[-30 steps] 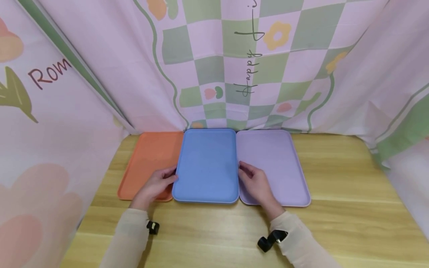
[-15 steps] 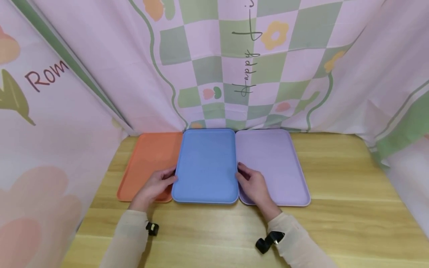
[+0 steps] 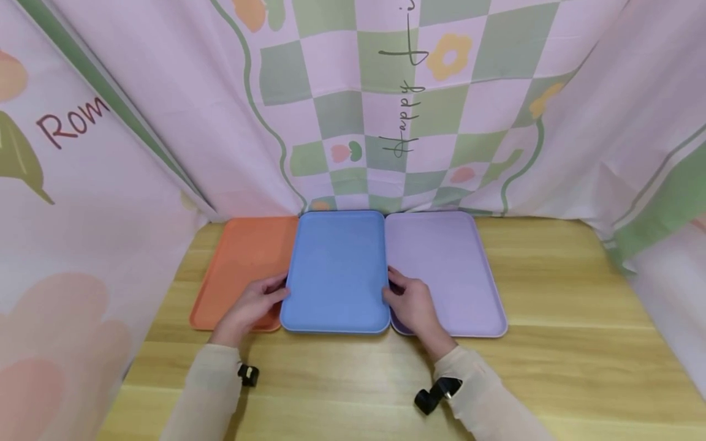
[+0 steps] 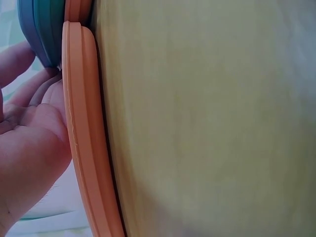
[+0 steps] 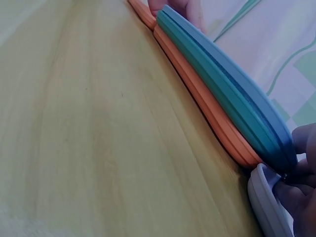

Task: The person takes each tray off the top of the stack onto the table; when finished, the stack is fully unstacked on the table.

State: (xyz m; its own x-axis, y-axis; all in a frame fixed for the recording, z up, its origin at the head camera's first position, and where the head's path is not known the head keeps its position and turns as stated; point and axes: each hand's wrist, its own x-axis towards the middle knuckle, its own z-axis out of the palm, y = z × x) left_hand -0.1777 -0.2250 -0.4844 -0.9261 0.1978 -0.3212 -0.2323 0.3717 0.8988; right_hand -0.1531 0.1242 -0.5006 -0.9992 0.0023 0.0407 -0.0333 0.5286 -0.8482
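Note:
In the head view a blue tray [image 3: 336,269] lies between an orange tray [image 3: 250,251] and a purple tray [image 3: 447,263]. The right wrist view shows it as the top of a stack, over a teal tray [image 5: 215,86] and another orange tray [image 5: 224,131]. My left hand [image 3: 250,303] grips the stack's left side, thumb at the blue rim and fingers tucked below the teal edge. On the opposite side my right hand [image 3: 413,303] does likewise, its thumb [image 5: 303,138] against the blue rim and its fingers over the purple tray's edge.
All the trays rest on a wooden table [image 3: 562,324], their far edges near a checkered curtain [image 3: 380,116]. More printed cloth [image 3: 83,233] hangs at the left side. Each wrist carries a black strap [image 3: 438,395].
My right thumb has closed in from beside the blue tray onto its right rim. The left hand keeps its hold, and the trays have hardly shifted.

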